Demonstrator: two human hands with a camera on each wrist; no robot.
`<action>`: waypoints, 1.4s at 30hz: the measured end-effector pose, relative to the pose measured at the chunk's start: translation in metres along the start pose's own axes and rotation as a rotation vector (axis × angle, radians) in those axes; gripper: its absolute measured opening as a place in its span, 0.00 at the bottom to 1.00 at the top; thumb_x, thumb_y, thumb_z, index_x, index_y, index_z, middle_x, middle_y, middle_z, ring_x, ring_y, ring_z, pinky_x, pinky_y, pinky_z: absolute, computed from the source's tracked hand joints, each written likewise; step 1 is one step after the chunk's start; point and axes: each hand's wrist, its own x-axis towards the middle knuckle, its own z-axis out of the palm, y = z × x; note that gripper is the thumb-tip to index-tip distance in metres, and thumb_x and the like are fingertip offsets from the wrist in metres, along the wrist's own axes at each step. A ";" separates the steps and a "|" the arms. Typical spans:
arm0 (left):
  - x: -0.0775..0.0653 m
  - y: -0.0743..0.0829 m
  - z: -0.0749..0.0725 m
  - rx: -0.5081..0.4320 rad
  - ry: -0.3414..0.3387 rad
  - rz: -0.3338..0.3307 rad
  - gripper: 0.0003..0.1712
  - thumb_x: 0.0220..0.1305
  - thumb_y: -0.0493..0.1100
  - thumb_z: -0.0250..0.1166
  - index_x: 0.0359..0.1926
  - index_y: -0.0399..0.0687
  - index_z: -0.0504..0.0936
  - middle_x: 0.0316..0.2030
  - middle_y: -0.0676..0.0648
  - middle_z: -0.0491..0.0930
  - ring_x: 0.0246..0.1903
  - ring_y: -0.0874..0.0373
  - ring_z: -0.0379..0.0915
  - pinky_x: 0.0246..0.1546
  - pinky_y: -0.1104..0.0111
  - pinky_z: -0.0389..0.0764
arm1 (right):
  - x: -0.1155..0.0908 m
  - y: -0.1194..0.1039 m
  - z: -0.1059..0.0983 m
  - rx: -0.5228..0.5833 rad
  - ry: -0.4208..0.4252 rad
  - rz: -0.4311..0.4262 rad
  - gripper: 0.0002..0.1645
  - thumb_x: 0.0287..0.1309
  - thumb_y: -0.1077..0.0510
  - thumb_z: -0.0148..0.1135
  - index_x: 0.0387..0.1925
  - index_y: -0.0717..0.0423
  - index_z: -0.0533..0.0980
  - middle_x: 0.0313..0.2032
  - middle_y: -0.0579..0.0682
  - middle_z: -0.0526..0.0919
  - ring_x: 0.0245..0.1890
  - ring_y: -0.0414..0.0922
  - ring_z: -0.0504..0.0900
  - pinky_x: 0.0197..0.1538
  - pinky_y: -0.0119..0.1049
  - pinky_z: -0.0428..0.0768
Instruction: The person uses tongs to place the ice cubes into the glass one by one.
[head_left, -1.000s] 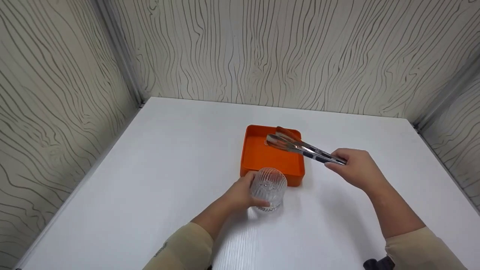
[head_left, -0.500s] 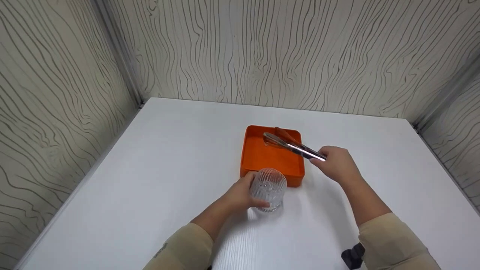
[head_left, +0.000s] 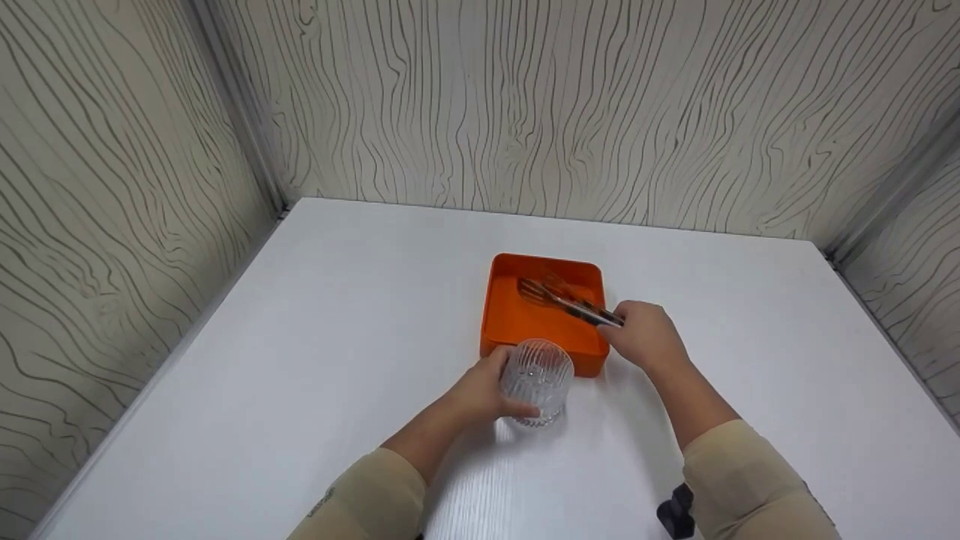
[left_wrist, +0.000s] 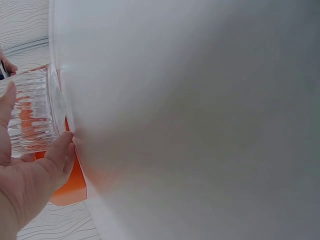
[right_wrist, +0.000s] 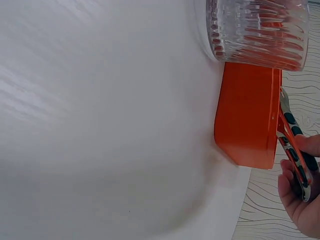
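My left hand (head_left: 476,390) grips a clear ribbed glass (head_left: 538,382) at the near side of an orange square tray (head_left: 517,330). The glass stands upright, fingers and thumb on either side of it. To the right of the tray, my right hand (head_left: 646,334) holds a pair of metal tongs (head_left: 574,306) by the handle end. Their slim tips slant down inside the tray, towards its left half. In the right wrist view, dark grip pads show on the tongs (right_wrist: 295,155), whose arms are spread a little and cross the tray's rim.
All this is on a white table (head_left: 337,337). Wood-patterned panels (head_left: 480,97) enclose it at the back and both sides. A small black object (head_left: 676,511) shows by the right sleeve.
My right hand has moved left towards the tray, bringing the tongs lower, so their tips sit deeper inside it. The left hand and the glass have stayed in place.
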 end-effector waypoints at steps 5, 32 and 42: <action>0.000 0.000 0.000 0.001 0.001 0.016 0.47 0.35 0.54 0.77 0.58 0.61 0.63 0.53 0.54 0.71 0.54 0.54 0.66 0.59 0.52 0.65 | 0.001 -0.004 0.007 0.006 -0.021 0.021 0.15 0.56 0.51 0.59 0.36 0.59 0.75 0.29 0.53 0.76 0.28 0.48 0.72 0.31 0.34 0.75; -0.001 0.000 0.000 0.005 0.005 0.015 0.47 0.35 0.54 0.77 0.58 0.61 0.63 0.52 0.54 0.71 0.53 0.54 0.66 0.57 0.52 0.67 | 0.002 -0.013 0.014 -0.134 0.015 -0.052 0.07 0.58 0.56 0.59 0.31 0.57 0.74 0.24 0.51 0.75 0.26 0.47 0.71 0.28 0.35 0.72; 0.001 -0.002 -0.001 0.020 -0.001 0.051 0.46 0.35 0.54 0.77 0.58 0.59 0.63 0.52 0.54 0.71 0.53 0.54 0.66 0.57 0.53 0.67 | 0.001 -0.009 0.012 -0.158 0.042 -0.079 0.06 0.57 0.58 0.58 0.29 0.57 0.76 0.23 0.50 0.76 0.25 0.47 0.71 0.28 0.36 0.72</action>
